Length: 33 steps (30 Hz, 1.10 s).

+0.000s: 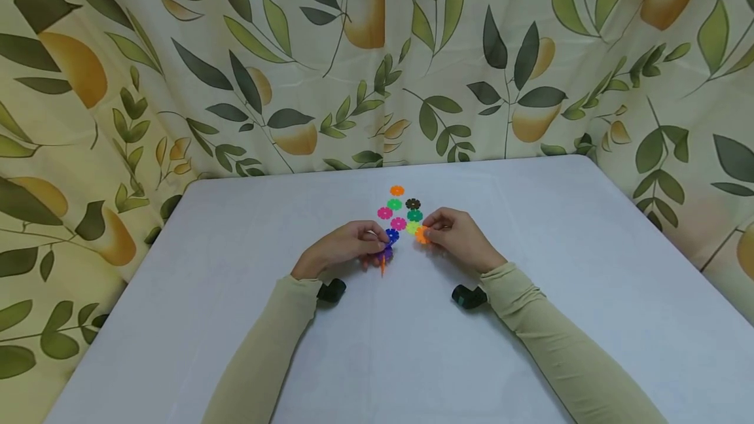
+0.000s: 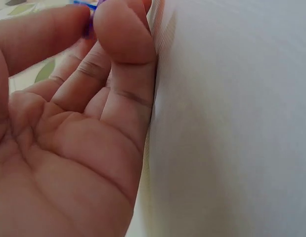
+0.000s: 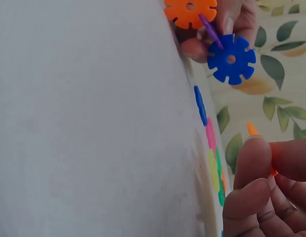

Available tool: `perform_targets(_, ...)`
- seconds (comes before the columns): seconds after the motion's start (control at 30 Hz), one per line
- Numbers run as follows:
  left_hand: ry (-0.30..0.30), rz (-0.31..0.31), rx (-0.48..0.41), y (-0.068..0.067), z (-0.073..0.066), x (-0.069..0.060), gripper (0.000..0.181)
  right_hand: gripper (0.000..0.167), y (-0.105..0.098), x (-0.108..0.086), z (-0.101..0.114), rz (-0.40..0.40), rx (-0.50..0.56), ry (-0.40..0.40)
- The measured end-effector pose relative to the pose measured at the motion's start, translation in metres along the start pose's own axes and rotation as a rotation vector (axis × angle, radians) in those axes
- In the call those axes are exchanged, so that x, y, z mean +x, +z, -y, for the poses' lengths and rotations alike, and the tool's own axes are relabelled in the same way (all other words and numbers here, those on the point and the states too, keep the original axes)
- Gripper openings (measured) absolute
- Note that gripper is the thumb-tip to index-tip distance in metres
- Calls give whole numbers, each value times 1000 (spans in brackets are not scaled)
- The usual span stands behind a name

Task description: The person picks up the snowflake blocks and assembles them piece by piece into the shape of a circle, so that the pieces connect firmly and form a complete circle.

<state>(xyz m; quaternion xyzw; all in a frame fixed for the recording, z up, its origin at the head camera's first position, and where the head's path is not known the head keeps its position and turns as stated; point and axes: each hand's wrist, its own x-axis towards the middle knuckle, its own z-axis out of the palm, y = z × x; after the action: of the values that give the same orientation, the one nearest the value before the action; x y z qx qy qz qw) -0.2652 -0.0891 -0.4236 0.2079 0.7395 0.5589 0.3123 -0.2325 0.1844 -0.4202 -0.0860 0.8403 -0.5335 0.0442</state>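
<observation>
My left hand (image 1: 344, 245) pinches a small joined chain of notched plastic discs near the table's middle. In the right wrist view the chain shows a blue disc (image 3: 231, 59), a purple disc (image 3: 211, 30) seen nearly edge-on, and an orange disc (image 3: 191, 12). The left wrist view shows mostly palm, with a sliver of the chain past the thumb and finger. Opposite, my right hand (image 1: 462, 239) pinches a single orange disc (image 1: 421, 235) between thumb and finger. That disc is apart from the chain.
Several loose notched discs lie just beyond the hands, among them an orange disc (image 1: 397, 190), a black disc (image 1: 413, 203), a pink disc (image 1: 385, 213) and a dark green disc (image 1: 415, 215). A white cloth covers the table (image 1: 235, 345). Behind it hangs a leaf-patterned curtain (image 1: 365, 103).
</observation>
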Motion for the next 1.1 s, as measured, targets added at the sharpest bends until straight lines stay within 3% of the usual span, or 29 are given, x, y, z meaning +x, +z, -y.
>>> perform_targets(0.3,-9,-21,16,2,-1,1,13,18,5,-2,6,21,52,25)
perform_targets(0.6,3,-31,56,5,0,3,11,18,11,-5,10,36,82,-1)
perform_targets(1.1,-13,-26,88,6,-3,3,16,14,20,-7,14,64,81,-3)
